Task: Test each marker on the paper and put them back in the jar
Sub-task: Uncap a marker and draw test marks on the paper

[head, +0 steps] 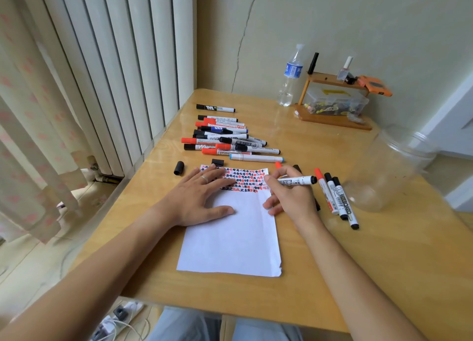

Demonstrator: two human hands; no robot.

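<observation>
The person's left hand lies flat with fingers spread on the white paper, its fingertips reaching the rows of red and black test marks along the paper's far edge. The right hand curls around a white-barrelled marker, pinching it near the tip, which meets the paper's right side by the marks; the marker's black rear end points right. The lower fingers of that hand rest on the paper's right edge.

Just right of the hand, three capped markers lie side by side on the wooden table, one with a red cap and two with black. Further right lies a clear plastic jar, tipped on its side. Beyond the paper a heap of markers sits on the far left of the table. Two loose black caps rest near the paper's far left corner. A water bottle and a small wooden shelf stand against the far wall.
</observation>
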